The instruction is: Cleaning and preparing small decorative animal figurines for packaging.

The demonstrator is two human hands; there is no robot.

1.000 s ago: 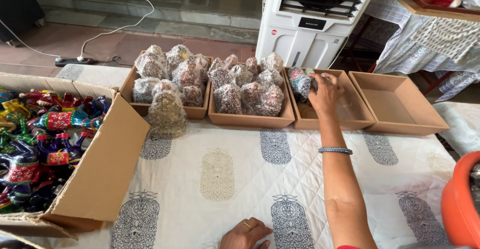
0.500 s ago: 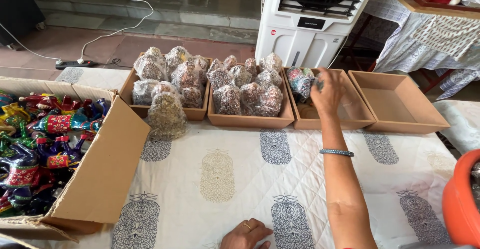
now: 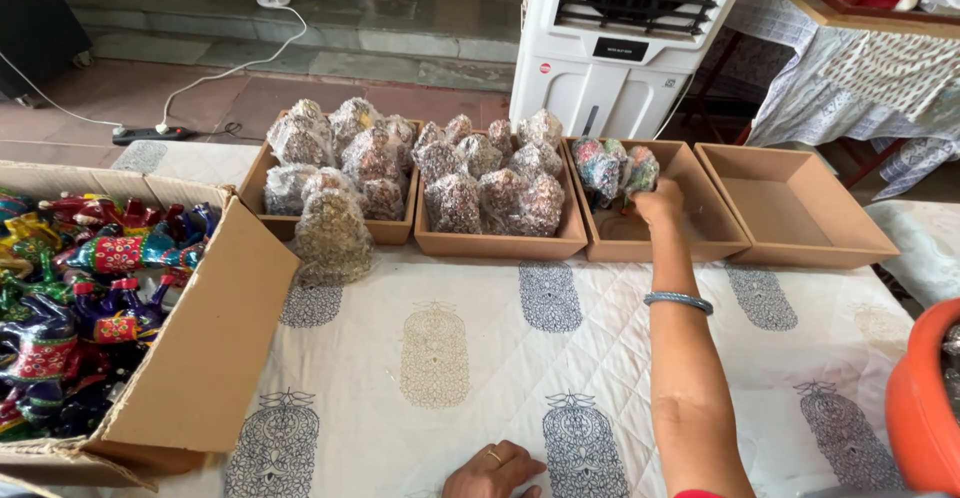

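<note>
My right hand (image 3: 661, 201) reaches into the third brown tray (image 3: 700, 233) and grips a small colourful figurine in clear wrap (image 3: 640, 170). Another wrapped colourful figurine (image 3: 598, 168) stands beside it at the tray's back left. My left hand (image 3: 494, 470) rests flat on the printed white cloth at the near edge, holding nothing, a ring on one finger. A bracelet sits on my right wrist.
Two trays (image 3: 498, 243) to the left hold several wrapped figurines; one wrapped figurine (image 3: 332, 238) stands on the cloth. A fourth tray (image 3: 800, 213) sits at the right. A cardboard box (image 3: 215, 358) of painted toy animals is at the left. An air cooler (image 3: 625, 43) stands behind; an orange container (image 3: 925, 398) at the right edge.
My right hand has moved down into the third tray with the wrapped figurine, setting it next to the other one. My left hand has stayed put.
</note>
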